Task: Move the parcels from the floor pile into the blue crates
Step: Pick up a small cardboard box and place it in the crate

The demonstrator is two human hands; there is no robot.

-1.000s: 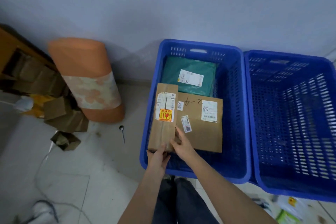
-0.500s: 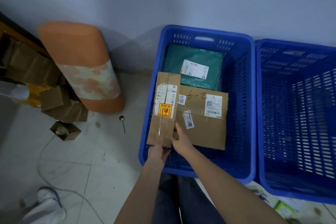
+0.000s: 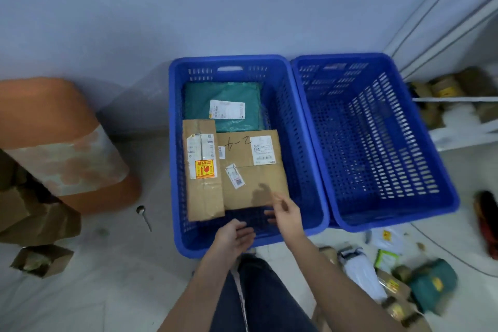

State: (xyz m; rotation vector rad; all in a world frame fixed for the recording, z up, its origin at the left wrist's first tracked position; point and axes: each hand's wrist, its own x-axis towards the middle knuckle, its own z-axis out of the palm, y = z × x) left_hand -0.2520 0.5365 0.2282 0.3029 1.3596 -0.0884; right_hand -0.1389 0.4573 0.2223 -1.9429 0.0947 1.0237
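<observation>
Two blue crates stand side by side against the wall. The left crate (image 3: 304, 159) holds a narrow cardboard box (image 3: 203, 188) with a yellow-red fragile sticker, a wider cardboard box (image 3: 258, 178) beside it and a green mailer bag (image 3: 226, 100) at the back. The right crate (image 3: 431, 159) holds no parcels. My left hand (image 3: 234, 237) and my right hand (image 3: 287, 214) hover over the near end of the left crate, fingers relaxed, holding nothing. The floor pile of parcels (image 3: 398, 288) lies at the lower right.
An orange cylindrical bolster (image 3: 62, 143) leans by the wall on the left, with cardboard boxes (image 3: 40, 224) in front of it. A spoon (image 3: 142, 214) lies on the floor by the left crate. A white shelf (image 3: 458, 116) with packages stands on the right.
Both hands have let go of the narrow cardboard box, which now lies flat in the left crate. The hands have drawn back toward me, and the camera has turned right.
</observation>
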